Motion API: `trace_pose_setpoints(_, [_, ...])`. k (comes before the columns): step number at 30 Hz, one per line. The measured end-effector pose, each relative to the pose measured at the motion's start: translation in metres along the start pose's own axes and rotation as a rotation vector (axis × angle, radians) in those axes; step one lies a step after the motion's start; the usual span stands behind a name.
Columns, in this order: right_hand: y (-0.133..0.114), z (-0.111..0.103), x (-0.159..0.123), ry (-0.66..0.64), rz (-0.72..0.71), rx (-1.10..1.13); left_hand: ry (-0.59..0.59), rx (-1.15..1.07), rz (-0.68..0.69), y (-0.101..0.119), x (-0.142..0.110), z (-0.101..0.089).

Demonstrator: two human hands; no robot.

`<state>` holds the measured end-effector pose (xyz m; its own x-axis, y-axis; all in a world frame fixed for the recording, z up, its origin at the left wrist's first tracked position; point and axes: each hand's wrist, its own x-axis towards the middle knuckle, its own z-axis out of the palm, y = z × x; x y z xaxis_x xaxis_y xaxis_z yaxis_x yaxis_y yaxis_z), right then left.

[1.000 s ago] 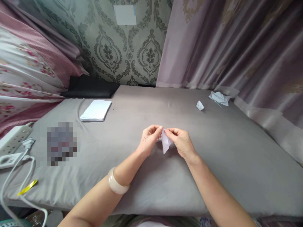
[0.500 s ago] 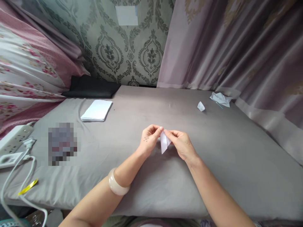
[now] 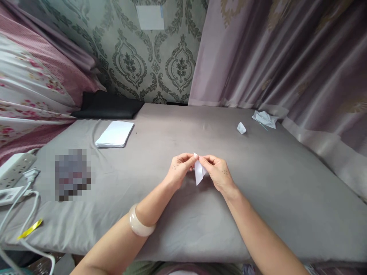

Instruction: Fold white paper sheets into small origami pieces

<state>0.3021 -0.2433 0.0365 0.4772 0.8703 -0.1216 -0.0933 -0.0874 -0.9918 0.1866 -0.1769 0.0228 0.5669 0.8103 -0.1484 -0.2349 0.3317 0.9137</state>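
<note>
while a grey cloth-covered surface spreads below, bearing a pixelated item whose markings cannot be read, the left hand and right hand angle inward, thumbs uppermost, both pinching a small folded white paper, pointed end down, between them.

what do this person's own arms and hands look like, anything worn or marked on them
The left hand and right hand are ungloved, each with small dark dots on its back. A thick, glossy, cream-coloured bangle circles the left forearm; none shows on the right forearm.
</note>
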Motion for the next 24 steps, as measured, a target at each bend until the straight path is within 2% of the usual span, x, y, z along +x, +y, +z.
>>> trace_pose_setpoints(6, [-0.008, -0.001, -0.003, -0.139, 0.087, 0.159, 0.121, -0.165, 0.049, 0.002, 0.004, -0.003])
trace_pose_setpoints(10, [-0.006, 0.005, -0.01, -0.071, 0.103, 0.025, 0.226, -0.299, 0.081, 0.002, 0.01, -0.008])
trace_pose_setpoints(16, [0.009, 0.014, -0.01, -0.046, 0.085, -0.046, 0.2, -0.432, 0.038, 0.004, 0.008, -0.007])
trace_pose_setpoints(24, [0.012, 0.008, -0.004, -0.1, 0.086, -0.032, 0.176, -0.559, -0.1, 0.013, 0.004, -0.007])
